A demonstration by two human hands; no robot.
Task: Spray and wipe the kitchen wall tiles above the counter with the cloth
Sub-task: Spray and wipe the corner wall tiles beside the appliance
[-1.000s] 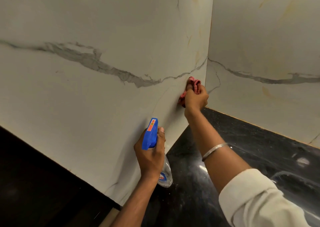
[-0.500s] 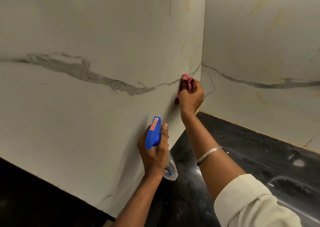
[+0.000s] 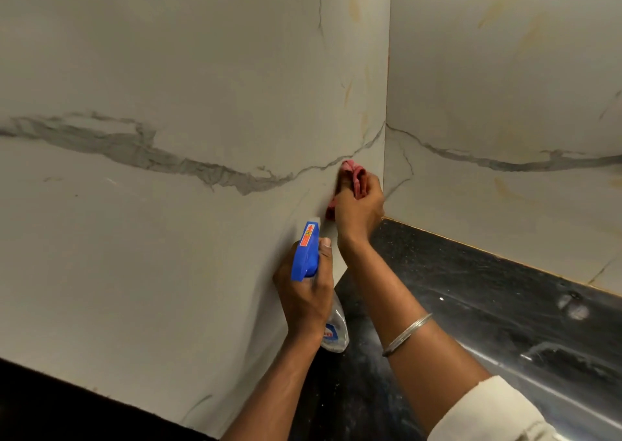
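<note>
Pink cloth, one, was bunched in the right hand against the marbled wall tiles near the corner, while the left hand gripped one blue-topped spray bottle above the black surface.

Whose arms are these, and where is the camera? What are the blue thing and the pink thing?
No machine here, just a person cleaning. The camera sits on their head and looks forward and down, so you see their own two arms reaching out. The left hand grips a spray bottle with a blue top. The right hand holds a bunched pink cloth pressed against the white wall tile, near the corner where two walls meet. Below is a shiny black counter. A silver bangle is on the right arm.
</note>
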